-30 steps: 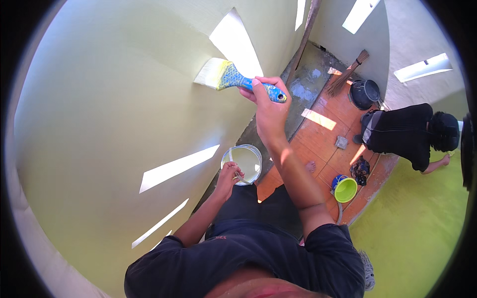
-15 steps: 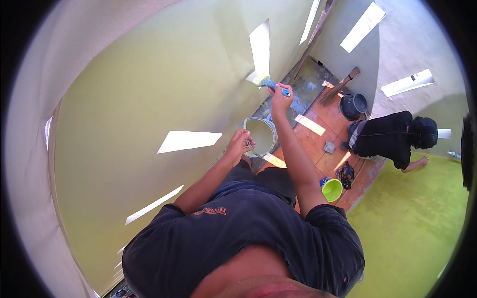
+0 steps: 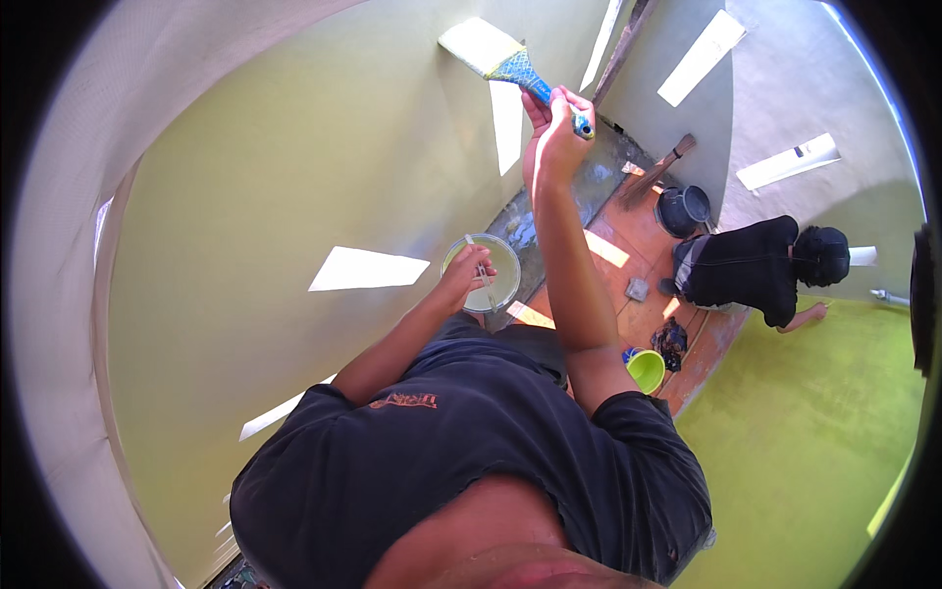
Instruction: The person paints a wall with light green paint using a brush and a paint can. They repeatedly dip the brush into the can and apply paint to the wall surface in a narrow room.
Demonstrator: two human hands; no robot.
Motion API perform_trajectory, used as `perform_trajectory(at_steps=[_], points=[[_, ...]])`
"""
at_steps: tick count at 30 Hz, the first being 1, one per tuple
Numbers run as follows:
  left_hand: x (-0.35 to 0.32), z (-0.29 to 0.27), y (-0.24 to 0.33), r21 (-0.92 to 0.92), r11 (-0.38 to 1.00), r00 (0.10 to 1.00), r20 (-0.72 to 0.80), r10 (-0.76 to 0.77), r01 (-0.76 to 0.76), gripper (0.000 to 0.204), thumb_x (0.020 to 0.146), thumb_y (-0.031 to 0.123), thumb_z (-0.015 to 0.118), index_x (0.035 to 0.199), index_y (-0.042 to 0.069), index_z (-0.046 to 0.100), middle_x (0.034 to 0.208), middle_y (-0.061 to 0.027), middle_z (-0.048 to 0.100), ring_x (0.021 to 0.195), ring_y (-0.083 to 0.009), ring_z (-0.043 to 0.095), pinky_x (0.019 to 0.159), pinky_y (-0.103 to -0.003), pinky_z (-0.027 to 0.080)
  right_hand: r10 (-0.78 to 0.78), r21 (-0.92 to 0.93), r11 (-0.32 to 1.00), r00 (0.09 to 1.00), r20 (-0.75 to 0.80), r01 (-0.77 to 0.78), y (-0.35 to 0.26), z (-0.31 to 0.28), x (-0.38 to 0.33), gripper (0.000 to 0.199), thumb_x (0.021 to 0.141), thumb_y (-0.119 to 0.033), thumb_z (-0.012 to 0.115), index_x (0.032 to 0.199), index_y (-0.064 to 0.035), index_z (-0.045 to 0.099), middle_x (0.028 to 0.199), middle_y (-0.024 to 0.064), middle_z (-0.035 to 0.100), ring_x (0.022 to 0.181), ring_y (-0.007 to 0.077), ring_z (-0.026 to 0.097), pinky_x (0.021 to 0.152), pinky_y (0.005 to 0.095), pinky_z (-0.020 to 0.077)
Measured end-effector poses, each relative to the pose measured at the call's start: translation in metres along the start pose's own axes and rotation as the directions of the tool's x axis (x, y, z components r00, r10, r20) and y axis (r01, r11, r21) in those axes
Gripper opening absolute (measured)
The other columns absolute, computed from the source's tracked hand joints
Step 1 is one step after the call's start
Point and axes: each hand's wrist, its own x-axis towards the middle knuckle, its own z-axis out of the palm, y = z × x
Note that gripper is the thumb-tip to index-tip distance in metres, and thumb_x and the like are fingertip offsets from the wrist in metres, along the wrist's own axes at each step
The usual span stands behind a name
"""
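Observation:
My right hand [image 3: 561, 126] is closed around the blue-patterned handle of a wide paintbrush [image 3: 518, 71]. The brush is raised and tilted, its bristles bright in the sun and up against the pale yellow-green wall [image 3: 245, 177]; whether they touch it I cannot tell. Lower down, my left hand [image 3: 467, 274] grips the thin handle of a round paint bucket [image 3: 517, 275]. Pale paint shows inside the bucket, which hangs or stands just beyond my legs, close to the wall; its underside is hidden.
On the orange tiled floor [image 3: 628, 240] to the right lie a broom [image 3: 659, 173], a black bucket [image 3: 684, 209], a grey block [image 3: 637, 289], a black plastic bag [image 3: 670, 344] and a lime-green tub [image 3: 647, 371]. Another person [image 3: 741, 260] crouches at the right, one hand on a yellow-green wall [image 3: 795, 442].
My right hand has lifted the paintbrush higher up the wall and slightly left. The left hand stays on the bucket handle. The whole view has shifted a little.

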Motion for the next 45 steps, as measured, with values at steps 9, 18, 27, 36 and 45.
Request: perform_trajectory(at_steps=[9, 18, 27, 36, 45], points=[[-0.02, 0.023, -0.015, -0.056, 0.99, 0.983, -0.144, 0.118, -0.127, 0.022, 0.099, 0.026, 0.055, 0.112, 0.009, 0.051, 0.098, -0.0056, 0.054, 0.095, -0.0214, 0.06, 0.087, -0.04, 0.052, 0.121, -0.337, 0.91, 0.934, -0.335, -0.239, 0.063, -0.112, -0.021, 0.008, 0.089, 0.0, 0.061, 0.091, 0.0051, 0.055, 0.101, 0.0188, 0.06, 0.087, 0.0294, 0.069, 0.076, 0.0342, 0.0642], [-0.066, 0.097, -0.042, -0.267, 0.891, 0.894, -0.367, 0.257, -0.366, 0.019, 0.099, 0.026, 0.054, 0.111, 0.011, 0.051, 0.097, -0.0055, 0.055, 0.093, -0.0212, 0.061, 0.084, -0.04, 0.053, 0.157, 0.037, 0.987, 0.986, 0.047, -0.159, -0.058, 0.075, 0.041, 0.01, 0.089, -0.002, 0.058, 0.095, -0.0011, 0.051, 0.105, 0.0157, 0.054, 0.091, 0.0232, 0.064, 0.079, 0.0299, 0.0609], [-0.116, 0.125, -0.077, -0.34, 0.823, 0.845, -0.456, 0.279, -0.455, 0.021, 0.098, 0.027, 0.056, 0.11, 0.011, 0.05, 0.099, -0.0071, 0.055, 0.094, -0.0237, 0.061, 0.087, -0.043, 0.053, 0.158, -0.046, 0.986, 0.987, 0.009, -0.158, -0.021, 0.029, 0.018, 0.011, 0.088, 0.001, 0.057, 0.093, 0.0029, 0.047, 0.099, 0.0175, 0.055, 0.089, 0.0249, 0.063, 0.078, 0.037, 0.0613], [-0.161, 0.11, -0.099, -0.27, 0.863, 0.841, -0.47, 0.268, -0.426, 0.021, 0.099, 0.027, 0.055, 0.111, 0.011, 0.05, 0.098, -0.0048, 0.054, 0.09, -0.0186, 0.061, 0.083, -0.039, 0.054, 0.365, -0.239, 0.9, 0.93, -0.045, -0.365, -0.059, -0.092, 0.007, 0.015, 0.09, -0.003, 0.059, 0.1, 0.004, 0.05, 0.102, 0.0188, 0.057, 0.09, 0.0287, 0.066, 0.082, 0.0383, 0.0626], [-0.247, 0.085, -0.117, -0.176, 0.868, 0.814, -0.471, 0.34, -0.465, 0.023, 0.1, 0.021, 0.047, 0.119, 0.007, 0.047, 0.104, -0.0084, 0.055, 0.097, -0.0216, 0.059, 0.091, -0.041, 0.053, 0.61, -0.264, 0.716, 0.763, -0.213, -0.646, -0.11, -0.252, -0.029, 0.021, 0.09, -0.003, 0.06, 0.102, 0.0059, 0.046, 0.096, 0.0176, 0.059, 0.083, 0.0269, 0.066, 0.079, 0.0369, 0.0644]])
